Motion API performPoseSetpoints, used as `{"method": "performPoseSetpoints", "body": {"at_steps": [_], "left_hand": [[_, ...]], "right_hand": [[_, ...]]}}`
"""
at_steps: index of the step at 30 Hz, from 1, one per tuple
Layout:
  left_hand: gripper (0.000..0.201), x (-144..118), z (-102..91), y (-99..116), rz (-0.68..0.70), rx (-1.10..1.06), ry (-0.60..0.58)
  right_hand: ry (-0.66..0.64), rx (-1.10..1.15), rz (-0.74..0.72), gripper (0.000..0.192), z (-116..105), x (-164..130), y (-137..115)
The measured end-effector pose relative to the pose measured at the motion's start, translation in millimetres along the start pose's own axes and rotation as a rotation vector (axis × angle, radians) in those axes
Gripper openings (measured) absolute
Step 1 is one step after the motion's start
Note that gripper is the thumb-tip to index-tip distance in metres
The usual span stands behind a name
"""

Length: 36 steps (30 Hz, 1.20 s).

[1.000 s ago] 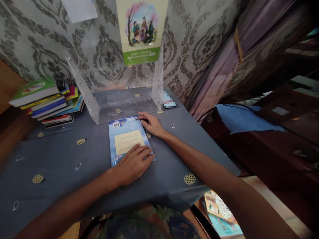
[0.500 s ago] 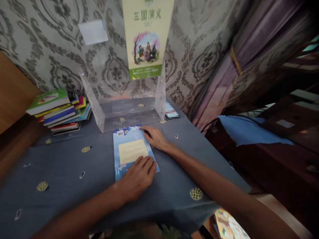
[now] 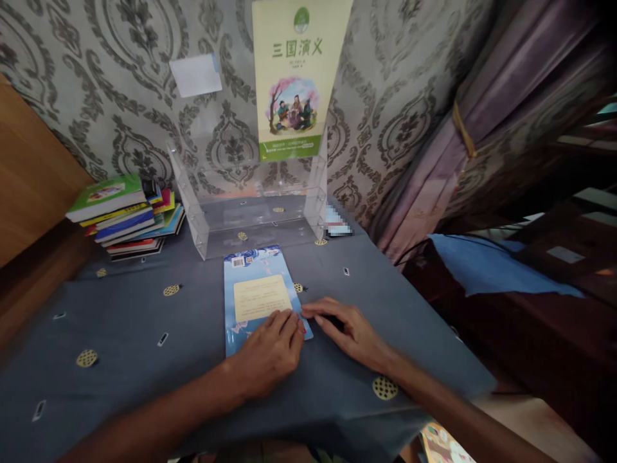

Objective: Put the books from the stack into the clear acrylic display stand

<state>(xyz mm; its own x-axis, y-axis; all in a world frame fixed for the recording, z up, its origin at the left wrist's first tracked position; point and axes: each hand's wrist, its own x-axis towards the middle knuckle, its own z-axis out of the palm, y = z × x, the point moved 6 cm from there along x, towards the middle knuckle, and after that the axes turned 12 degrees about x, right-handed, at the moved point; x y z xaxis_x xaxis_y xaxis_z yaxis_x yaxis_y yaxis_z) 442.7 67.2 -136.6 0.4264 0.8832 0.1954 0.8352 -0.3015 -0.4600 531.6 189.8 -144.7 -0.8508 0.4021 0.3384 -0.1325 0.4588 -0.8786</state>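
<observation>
A thin blue book [image 3: 260,289] lies back cover up on the grey-blue tablecloth [image 3: 144,334], just in front of a clear acrylic book stand [image 3: 250,212]. My left hand [image 3: 270,350] rests flat on the book's near right corner, fingers together. My right hand [image 3: 349,331] lies beside it on the cloth, its fingertips touching the book's right edge near that corner. A yellow-green book [image 3: 299,77] stands upright on the stand's top tier against the wall.
A stack of several colourful books [image 3: 125,215] sits at the back left by a wooden panel [image 3: 29,173]. Purple curtains [image 3: 463,116] hang at the right, past the table's edge. Another book [image 3: 446,447] lies on the floor below.
My right hand slid from the book's far right corner down its right edge to the near corner, next to my left hand. The view tilted upward.
</observation>
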Motion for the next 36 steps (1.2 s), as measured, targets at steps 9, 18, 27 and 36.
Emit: {"method": "performPoseSetpoints", "body": {"at_steps": [9,18,27,36], "left_hand": [[0.03,2.6,-2.0,-0.4,-0.017,0.003,0.076],[0.028,0.3,1.7,0.6,-0.05,-0.004,0.138],[0.025,0.7,3.6,0.0,-0.059,-0.02,0.118],[0.029,0.3,1.0,0.3,-0.058,-0.027,0.116]], "right_hand": [[-0.063,-0.077,-0.054,0.028,7.6,-16.8,-19.1],[-0.08,-0.119,-0.099,0.028,10.0,-16.3,-22.3],[-0.087,-0.152,-0.127,0.028,11.2,-16.4,-24.4],[-0.098,-0.17,-0.155,0.031,12.6,-16.6,-25.8]]}}
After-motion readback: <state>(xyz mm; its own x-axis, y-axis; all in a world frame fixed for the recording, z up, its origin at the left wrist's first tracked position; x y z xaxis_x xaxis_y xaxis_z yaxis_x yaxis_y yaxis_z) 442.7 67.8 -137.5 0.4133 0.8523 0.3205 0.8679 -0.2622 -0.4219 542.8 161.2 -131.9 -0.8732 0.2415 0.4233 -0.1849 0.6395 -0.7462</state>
